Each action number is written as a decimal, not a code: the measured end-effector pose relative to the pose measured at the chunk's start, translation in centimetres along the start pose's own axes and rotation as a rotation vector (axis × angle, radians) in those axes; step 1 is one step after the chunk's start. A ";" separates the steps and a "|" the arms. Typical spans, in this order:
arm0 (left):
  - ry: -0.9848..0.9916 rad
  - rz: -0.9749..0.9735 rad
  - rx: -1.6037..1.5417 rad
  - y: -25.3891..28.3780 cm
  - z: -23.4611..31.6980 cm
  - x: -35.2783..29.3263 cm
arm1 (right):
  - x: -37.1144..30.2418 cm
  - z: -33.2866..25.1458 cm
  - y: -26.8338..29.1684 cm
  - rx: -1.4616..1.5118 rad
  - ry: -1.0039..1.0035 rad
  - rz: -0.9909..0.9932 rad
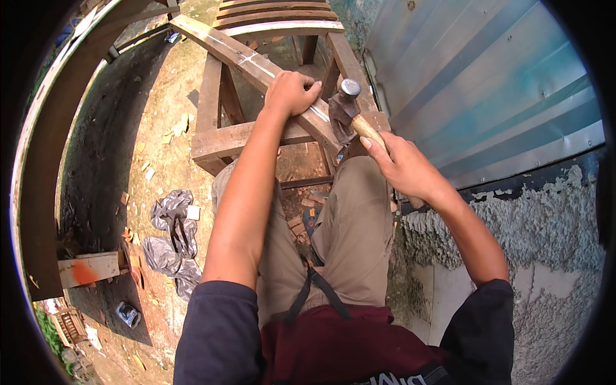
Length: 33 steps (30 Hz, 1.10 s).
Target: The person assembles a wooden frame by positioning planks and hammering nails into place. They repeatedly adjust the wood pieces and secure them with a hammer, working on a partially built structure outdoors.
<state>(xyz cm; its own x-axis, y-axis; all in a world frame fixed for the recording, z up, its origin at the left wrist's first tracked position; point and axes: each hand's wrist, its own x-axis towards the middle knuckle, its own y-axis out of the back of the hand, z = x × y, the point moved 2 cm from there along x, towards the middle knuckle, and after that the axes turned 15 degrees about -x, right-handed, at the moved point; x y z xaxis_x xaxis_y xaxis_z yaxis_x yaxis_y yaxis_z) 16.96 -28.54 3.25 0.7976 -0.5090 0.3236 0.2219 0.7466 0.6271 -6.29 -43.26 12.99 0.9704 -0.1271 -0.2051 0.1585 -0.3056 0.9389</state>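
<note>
A long wooden beam (224, 50) with white streaks on its upper face lies aslant over a wooden frame (221, 138). Its near end comes down close to my knees. My left hand (292, 94) is closed round the beam, bearing on it near the middle, and some of the fingers are hidden behind it. In my right hand (405, 163) is a claw hammer (366, 131), gripped by its pale wooden handle. The hammer's round face points up and away, while its rusty claw is down beside the beam's near end. Whether the claw touches the wood I cannot tell.
A ribbed metal sheet (487, 83) stands close on the right above a rough, peeling wall (507, 224). Wooden slats (276, 14) lie at the far end. Grey plastic bags (170, 247), wood scraps and a tin can (128, 314) lie on the ground at left.
</note>
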 end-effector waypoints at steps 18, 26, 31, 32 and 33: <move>-0.114 0.031 -0.027 -0.3 -0.6 -0.6 | 5.1 5.5 3.1 0.300 0.163 -0.555; -0.070 0.053 -0.001 -0.3 -0.4 -0.4 | -0.7 10.0 0.7 0.266 0.015 -0.472; -0.032 0.068 0.023 -0.2 -0.4 -0.4 | -0.6 5.0 0.8 0.226 0.152 -0.099; -0.040 0.066 0.022 -0.4 -0.4 -0.4 | -0.5 4.0 0.8 0.221 0.157 -0.025; -0.048 0.065 0.022 -0.6 -0.5 -0.3 | -0.1 3.2 0.5 0.194 0.158 0.015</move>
<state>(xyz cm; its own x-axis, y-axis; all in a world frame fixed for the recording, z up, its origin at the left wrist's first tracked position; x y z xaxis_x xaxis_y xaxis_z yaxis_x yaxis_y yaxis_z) 16.87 -28.59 2.45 0.7821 -0.4800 0.3973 0.1577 0.7694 0.6190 -6.93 -46.39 12.63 0.9913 0.0112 -0.1315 0.1205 -0.4818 0.8680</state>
